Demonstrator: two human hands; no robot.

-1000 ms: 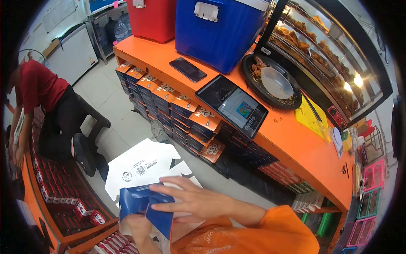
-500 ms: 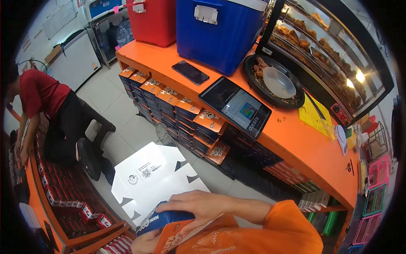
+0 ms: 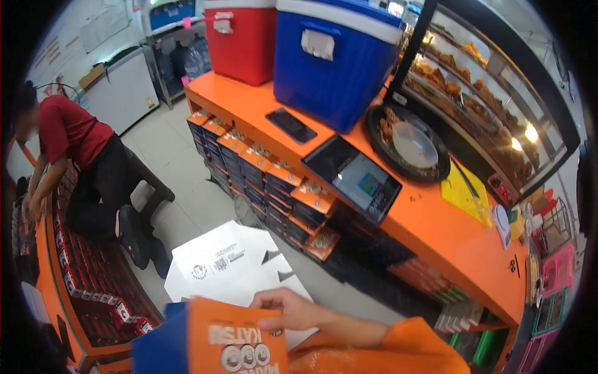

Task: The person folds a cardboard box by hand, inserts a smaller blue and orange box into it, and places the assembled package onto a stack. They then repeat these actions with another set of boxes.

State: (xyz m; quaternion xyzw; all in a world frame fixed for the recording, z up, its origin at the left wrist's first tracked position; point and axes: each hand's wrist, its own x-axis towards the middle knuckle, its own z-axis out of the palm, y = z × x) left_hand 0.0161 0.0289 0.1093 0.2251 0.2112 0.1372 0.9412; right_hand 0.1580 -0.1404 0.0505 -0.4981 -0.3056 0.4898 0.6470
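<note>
An orange and dark blue printed cardboard box (image 3: 240, 336) is in front of me at the bottom, its lettering upside down. My right hand (image 3: 288, 310) pinches its upper right edge between thumb and fingers. Behind it lies a flat, unfolded white cardboard box blank (image 3: 243, 262), with cut flaps, a round logo and a small square code. My left hand is not visible; the box and the lower frame edge cover that area.
An orange counter (image 3: 430, 218) holds a tablet (image 3: 352, 177), a phone (image 3: 291, 125), a blue cooler (image 3: 336, 68), a red cooler (image 3: 240, 43) and a black tray (image 3: 398, 134). Stacked boxes (image 3: 268, 177) fill its shelf. A person in a red shirt (image 3: 75, 131) bends at left.
The orange and blue box has swung up and left, showing its large orange face. My left hand has gone from sight. The view has tilted slightly.
</note>
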